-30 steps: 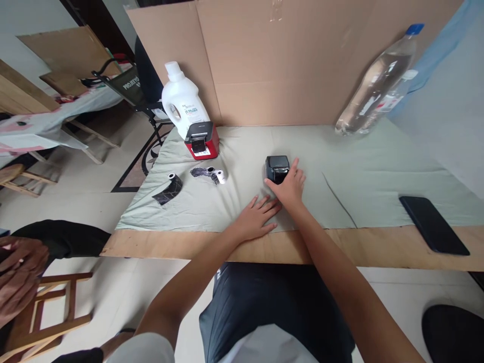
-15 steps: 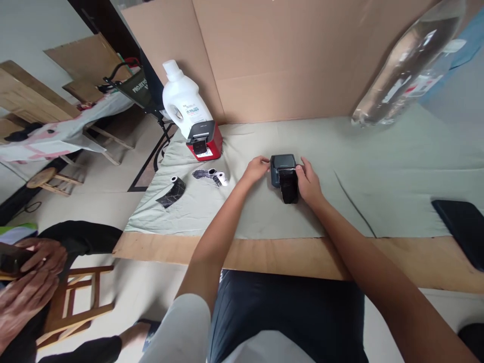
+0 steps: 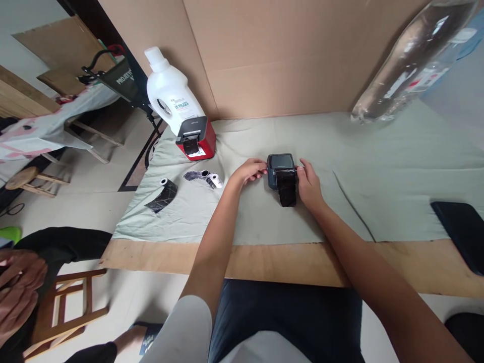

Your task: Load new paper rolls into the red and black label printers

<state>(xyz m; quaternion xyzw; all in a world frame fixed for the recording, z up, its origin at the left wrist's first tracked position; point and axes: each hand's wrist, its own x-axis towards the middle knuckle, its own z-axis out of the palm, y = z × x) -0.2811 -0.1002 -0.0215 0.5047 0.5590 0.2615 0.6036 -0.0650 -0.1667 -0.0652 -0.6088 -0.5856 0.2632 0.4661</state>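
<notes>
A small dark portable printer (image 3: 280,162) stands on the cloth in front of me, with a wide strip of black paper (image 3: 286,189) hanging from its front. My left hand (image 3: 251,171) is at the printer's left side, fingers curled and fingertips against the casing. On the other side, my right hand (image 3: 309,182) grips the right edge, thumb near the strip and index finger stretched along the side. To the left lie a partly unrolled black-patterned paper roll (image 3: 165,194) and a smaller white roll with a dark strip (image 3: 215,180).
A red and black printer (image 3: 197,138) stands by a white detergent bottle (image 3: 174,96) at the back left. Cardboard (image 3: 283,55) rises behind. A wrapped bottle-like thing (image 3: 408,65) leans at right, above a black phone-like slab (image 3: 459,229). Another person's hands (image 3: 20,287) show at lower left.
The view has shifted slightly, moving the back-left things left in the picture. My left hand's fingers look more curled beside the printer. The printer stays in about the same place.
</notes>
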